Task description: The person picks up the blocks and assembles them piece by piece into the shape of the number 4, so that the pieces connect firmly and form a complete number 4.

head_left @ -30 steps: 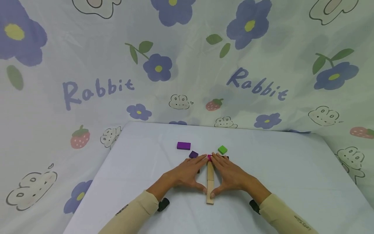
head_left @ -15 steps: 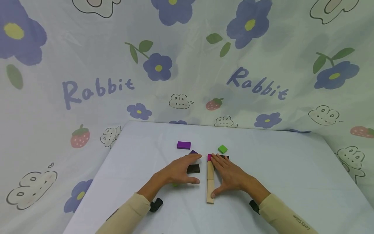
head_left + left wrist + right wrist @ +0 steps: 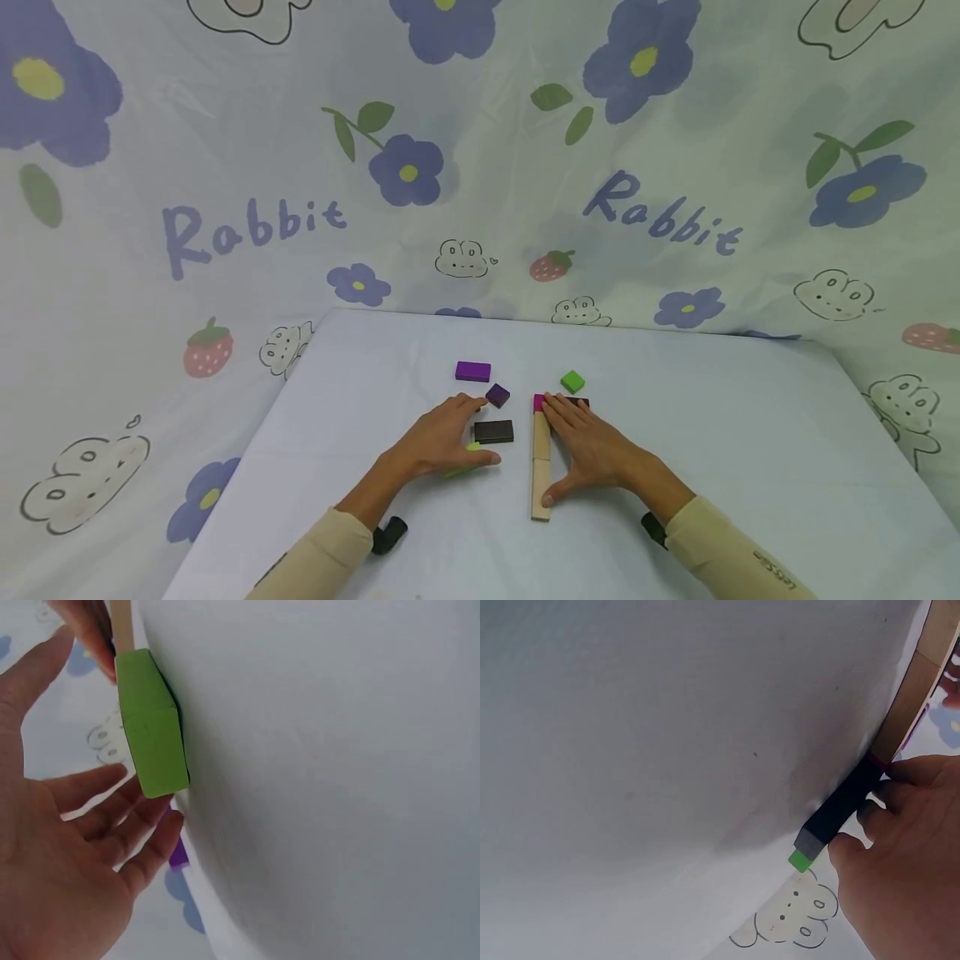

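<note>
My left hand (image 3: 438, 437) hangs with spread fingers around the left side of a black block (image 3: 493, 432), holding nothing. Partly under that hand lies a lime green block (image 3: 154, 727), mostly hidden in the head view. Two plain wooden blocks (image 3: 541, 467) form a straight line end to end, with a small pink block (image 3: 538, 403) at the far end. My right hand (image 3: 596, 450) lies along the line's right side, its fingertips at the pink block and its thumb at the nearer wooden block. Another black block (image 3: 840, 806) sits beside the pink one, largely covered by those fingers.
Farther back on the white table (image 3: 735, 417) are a purple block (image 3: 473, 372), a dark purple block (image 3: 497, 395) and a small bright green block (image 3: 572, 382). A printed cloth (image 3: 480, 167) rises behind the table's back edge.
My left hand has drawn away from the wooden line to the left, uncovering the black block, the dark purple block and some of the lime green one. My right hand has stayed put.
</note>
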The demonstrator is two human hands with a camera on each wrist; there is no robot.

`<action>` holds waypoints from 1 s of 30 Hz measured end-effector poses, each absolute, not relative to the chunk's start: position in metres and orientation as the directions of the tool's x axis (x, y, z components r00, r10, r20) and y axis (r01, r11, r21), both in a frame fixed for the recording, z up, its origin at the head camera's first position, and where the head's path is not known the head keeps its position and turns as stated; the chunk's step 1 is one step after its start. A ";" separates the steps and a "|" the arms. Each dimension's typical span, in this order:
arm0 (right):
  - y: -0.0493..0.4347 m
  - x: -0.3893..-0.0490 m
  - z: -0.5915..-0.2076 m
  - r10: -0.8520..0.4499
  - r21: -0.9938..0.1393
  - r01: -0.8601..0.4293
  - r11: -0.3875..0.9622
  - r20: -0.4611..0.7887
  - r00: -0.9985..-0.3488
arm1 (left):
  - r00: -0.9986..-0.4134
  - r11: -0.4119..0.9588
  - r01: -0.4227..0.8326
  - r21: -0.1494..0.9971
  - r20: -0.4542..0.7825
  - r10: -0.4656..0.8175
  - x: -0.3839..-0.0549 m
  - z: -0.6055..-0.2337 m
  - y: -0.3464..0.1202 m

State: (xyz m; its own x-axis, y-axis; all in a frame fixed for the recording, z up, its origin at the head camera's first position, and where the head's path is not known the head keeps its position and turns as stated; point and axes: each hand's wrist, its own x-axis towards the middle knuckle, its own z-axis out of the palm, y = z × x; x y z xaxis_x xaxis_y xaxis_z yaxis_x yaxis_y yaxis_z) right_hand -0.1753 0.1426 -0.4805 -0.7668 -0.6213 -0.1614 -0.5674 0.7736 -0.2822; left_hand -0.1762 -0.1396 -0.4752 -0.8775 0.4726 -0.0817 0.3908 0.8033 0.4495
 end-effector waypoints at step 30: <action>0.145 -0.175 -0.481 -0.640 -0.282 -0.589 0.757 -0.142 -0.755 | -0.852 0.761 0.367 0.535 -0.135 0.506 -0.142 -0.468 -0.166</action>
